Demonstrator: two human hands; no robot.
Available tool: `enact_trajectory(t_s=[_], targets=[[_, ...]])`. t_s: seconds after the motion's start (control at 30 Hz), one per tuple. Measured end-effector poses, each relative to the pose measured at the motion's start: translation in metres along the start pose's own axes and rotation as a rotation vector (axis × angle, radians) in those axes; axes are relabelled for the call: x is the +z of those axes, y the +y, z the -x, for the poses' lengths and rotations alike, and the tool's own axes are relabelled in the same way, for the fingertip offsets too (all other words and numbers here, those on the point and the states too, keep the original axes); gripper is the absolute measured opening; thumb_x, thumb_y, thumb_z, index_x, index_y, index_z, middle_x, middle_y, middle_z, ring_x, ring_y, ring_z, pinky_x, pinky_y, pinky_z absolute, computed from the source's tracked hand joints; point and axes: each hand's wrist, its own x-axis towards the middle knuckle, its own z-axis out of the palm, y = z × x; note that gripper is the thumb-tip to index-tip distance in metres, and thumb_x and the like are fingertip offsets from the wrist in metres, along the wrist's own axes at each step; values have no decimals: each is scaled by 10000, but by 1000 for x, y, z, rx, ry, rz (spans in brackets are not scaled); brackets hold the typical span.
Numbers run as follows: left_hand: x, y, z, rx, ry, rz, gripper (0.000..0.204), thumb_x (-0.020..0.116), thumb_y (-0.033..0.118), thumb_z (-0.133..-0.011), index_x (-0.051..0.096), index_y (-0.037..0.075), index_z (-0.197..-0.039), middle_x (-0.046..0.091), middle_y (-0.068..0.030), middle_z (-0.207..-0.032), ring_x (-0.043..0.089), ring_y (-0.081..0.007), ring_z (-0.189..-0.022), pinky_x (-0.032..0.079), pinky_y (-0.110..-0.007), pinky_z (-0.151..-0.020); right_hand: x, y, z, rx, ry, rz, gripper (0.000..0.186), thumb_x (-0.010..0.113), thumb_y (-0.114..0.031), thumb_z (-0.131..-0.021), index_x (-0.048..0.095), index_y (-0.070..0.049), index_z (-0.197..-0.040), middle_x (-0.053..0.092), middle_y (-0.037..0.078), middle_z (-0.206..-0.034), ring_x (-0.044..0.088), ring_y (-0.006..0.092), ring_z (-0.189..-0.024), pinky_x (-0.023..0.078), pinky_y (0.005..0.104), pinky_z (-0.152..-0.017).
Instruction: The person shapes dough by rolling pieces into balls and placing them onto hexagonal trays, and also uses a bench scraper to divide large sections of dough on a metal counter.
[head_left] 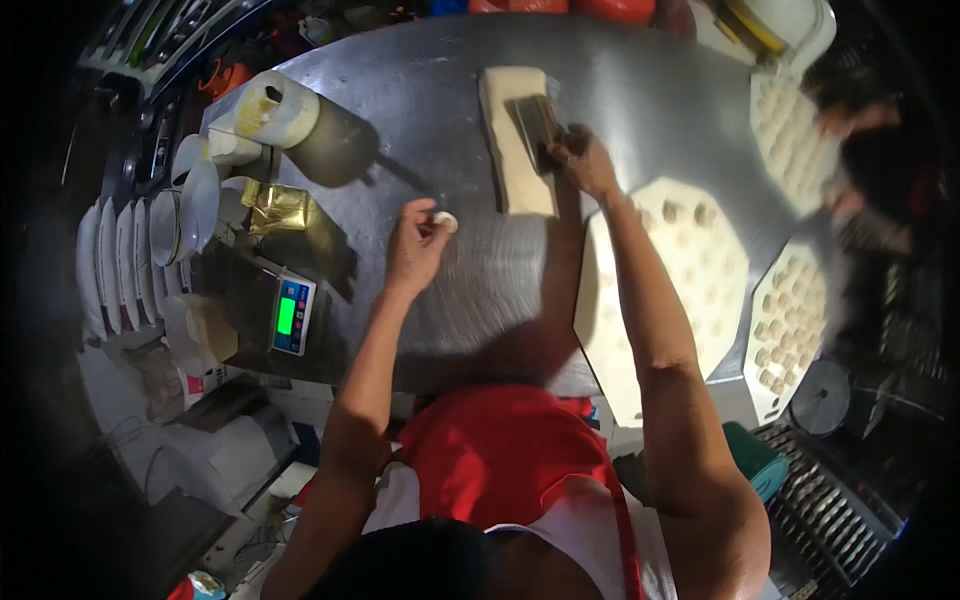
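A long, thick slab of pale dough (515, 178) lies on the metal table, stretching away from me. My right hand (585, 163) grips a flat, dark-bladed dough scraper (537, 128), whose blade rests over the slab's right side. To the left of the slab, my left hand (417, 245) pinches a small round piece of dough (447, 221) between thumb and fingers, just above the table. Under my right forearm sits a pale octagonal board (655, 300) with several small dough pieces (705, 215) on it, mostly toward its far end.
A digital scale (293, 315) with a green display stands at the left, near a gold foil packet (278, 208) and a white container (282, 108). Two more boards, one nearer (757, 390) and one farther, hold dough pieces at the right. Another person's hands (850, 120) are beside the farther board.
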Motion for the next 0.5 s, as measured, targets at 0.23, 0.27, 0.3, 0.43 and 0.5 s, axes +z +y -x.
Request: enact_trajectory(t_s=[0.23,0.27,0.3,0.43,0.5], targets=[[-5,32,-107,63,-295,-57,448,788,216,-988,604,67,-1368,691,-73,-1136,664,-168,-1035,565,-340,-933,10,-36,-26,87,-170,208,447,782,-263,-939,650,55,-1224,739,294,-1136,718,456,-1076,556,482,-940],[4,31,-135,63,-325,-13,469,786,213,-984,613,80,-1399,700,-87,-1170,673,-182,-1080,559,-352,-970,10,-31,-20,-64,-71,261,388,739,-214,-945,637,25,-1233,726,288,-1015,692,517,-961,562,537,-845],[13,32,-164,87,-311,12,502,795,225,-975,611,94,-1423,705,-109,-1196,678,-202,-1111,555,-371,-990,11,-37,-13,-53,-86,277,388,739,-214,-945,637,25,-1233,726,288,-1015,692,517,-961,562,537,-845],[63,48,-265,191,-192,-106,584,808,238,-942,602,130,-1478,701,-155,-1295,677,-265,-1205,543,-419,-1028,12,-96,-13,19,-13,359,573,689,-185,-978,502,1,-1487,722,302,-1046,682,539,-976,555,558,-852],[79,42,-294,206,-239,-90,603,819,234,-912,602,112,-1461,679,-164,-1343,654,-295,-1247,518,-422,-1062,22,-125,-23,-31,-18,386,629,653,-162,-998,440,-18,-1572,724,302,-1072,687,536,-993,554,564,-858]])
